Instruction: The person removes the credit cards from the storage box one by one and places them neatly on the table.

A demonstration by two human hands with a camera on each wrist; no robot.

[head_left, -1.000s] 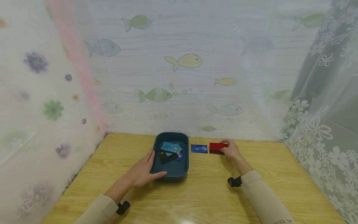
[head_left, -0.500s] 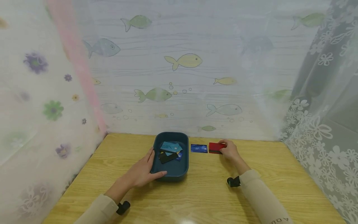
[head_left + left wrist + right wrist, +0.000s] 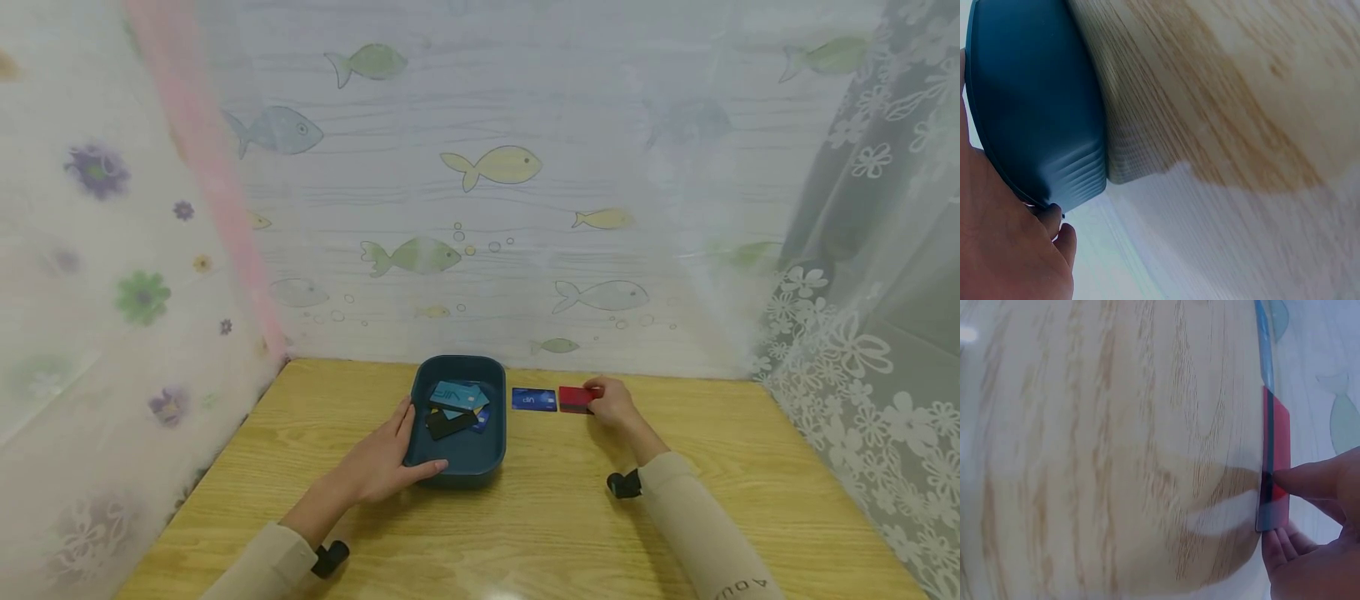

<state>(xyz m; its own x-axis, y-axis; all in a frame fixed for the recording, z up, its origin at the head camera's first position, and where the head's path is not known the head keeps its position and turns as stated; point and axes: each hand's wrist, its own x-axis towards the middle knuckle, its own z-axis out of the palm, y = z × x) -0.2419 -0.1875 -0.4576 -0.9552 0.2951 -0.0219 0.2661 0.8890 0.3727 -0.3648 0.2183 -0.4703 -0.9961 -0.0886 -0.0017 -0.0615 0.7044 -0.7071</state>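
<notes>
A dark blue bin [image 3: 457, 462] stands on the table, with several cards [image 3: 453, 423] overlapping inside it. My left hand [image 3: 378, 458] lies along the bin's left side, thumb over the near rim; in the left wrist view, fingertips [image 3: 1050, 219] touch the bin's outer wall [image 3: 1035, 100]. My right hand [image 3: 617, 407] has its thumb and fingers at the right end of a red card [image 3: 573, 398] with a dark stripe. In the right wrist view the thumb lies on the face of the red card [image 3: 1280, 437], fingers at its edge. Left of it lies a blue card [image 3: 534, 400].
The wooden table [image 3: 525, 517] reaches back to a fish-patterned sheet [image 3: 480, 208]. Flowered sheets [image 3: 97, 292] and lace-like sheeting [image 3: 862, 350] hang at the left and right. A small black device sits at each wrist.
My right hand and the red card have moved slightly left, closer to the blue card. My left hand and the bin have stayed where they were.
</notes>
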